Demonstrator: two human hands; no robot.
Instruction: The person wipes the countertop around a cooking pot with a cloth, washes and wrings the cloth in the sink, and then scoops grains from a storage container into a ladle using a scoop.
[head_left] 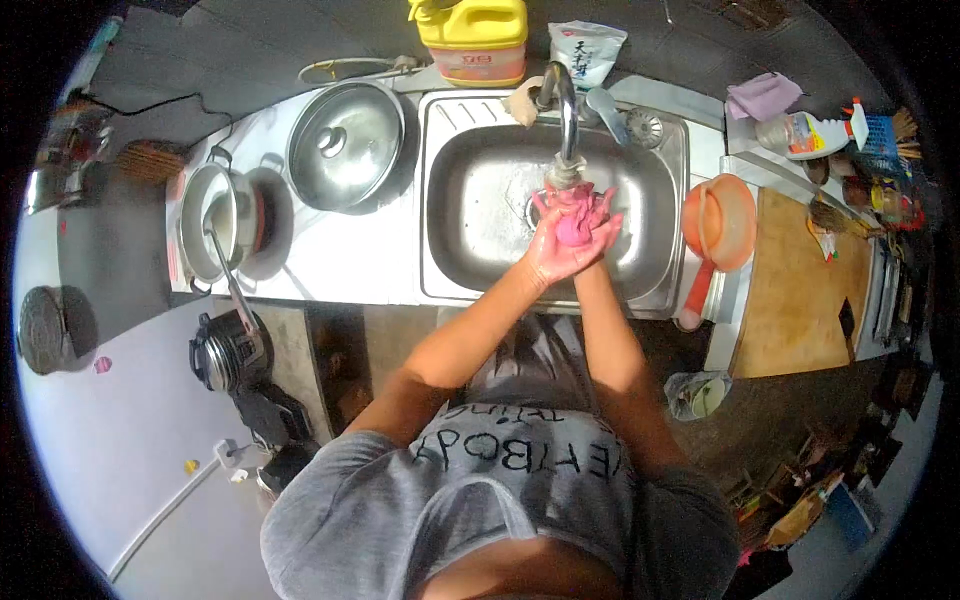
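Under the curved tap [568, 110], a wadded pink cloth [575, 229] is bunched between my two hands above the steel sink [470, 240]. My left hand [552, 250] comes in from the left, its palm and fingers closed around the cloth. From the right, my right hand [603, 232] cups the other side, with its fingers curled against the pink folds. The hands overlap, so some fingers are hidden. The cloth sits just below the tap's nozzle, and the drain is partly covered by my hands.
A large pan lid [346, 145] and a pot with a ladle [215, 222] stand left of the sink. On the right are an orange basin [722, 222] and a wooden cutting board [805, 290]. Behind stand a yellow-topped jug [473, 40] and a white bag [586, 52].
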